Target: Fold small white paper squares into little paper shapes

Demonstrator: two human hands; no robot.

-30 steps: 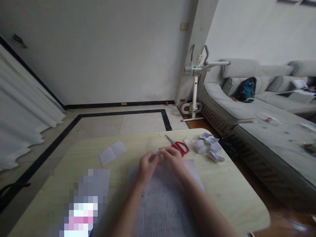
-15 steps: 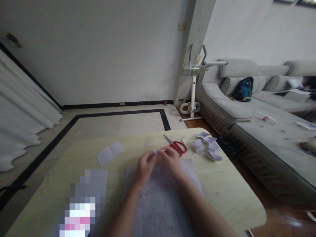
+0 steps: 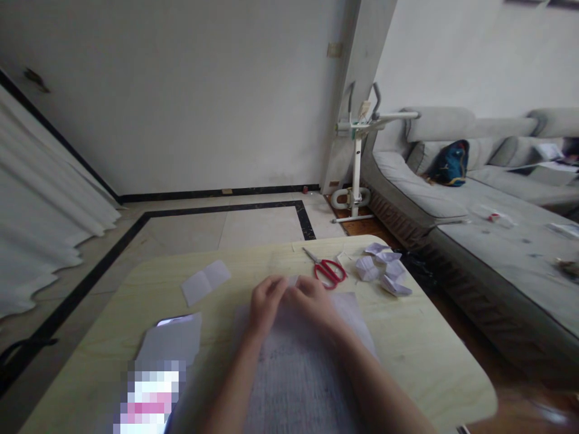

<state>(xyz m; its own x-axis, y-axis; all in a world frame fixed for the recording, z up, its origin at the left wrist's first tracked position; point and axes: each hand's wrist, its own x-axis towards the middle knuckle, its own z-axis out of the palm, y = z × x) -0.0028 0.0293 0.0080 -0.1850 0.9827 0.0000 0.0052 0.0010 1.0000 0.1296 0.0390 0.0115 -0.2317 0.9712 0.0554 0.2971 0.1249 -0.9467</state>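
Note:
Between my fingertips is a small piece of white paper (image 3: 292,281), mostly hidden by my hands. My left hand (image 3: 266,304) pinches it from the left, and my right hand (image 3: 313,298) from the right. Both hands hover over a large written-on sheet (image 3: 303,367) lying on the table. Red-handled scissors (image 3: 329,272) rest just beyond my right hand, their blades pointing away to the left. Farther right sit several folded paper pieces (image 3: 391,274) in a loose cluster. A creased white paper (image 3: 206,283) lies flat to the left of my hands.
The pale wooden table (image 3: 429,355) has rounded corners. At its left lie a stack of paper (image 3: 174,340) and a partly blurred phone-like screen (image 3: 151,398). Past the table stand exercise equipment (image 3: 357,163) and a grey sofa (image 3: 493,253) with a blue backpack (image 3: 453,164).
The view has shifted slightly, so everything sits a little farther right. A bit more of the paper shows between my fingers, which still hold it.

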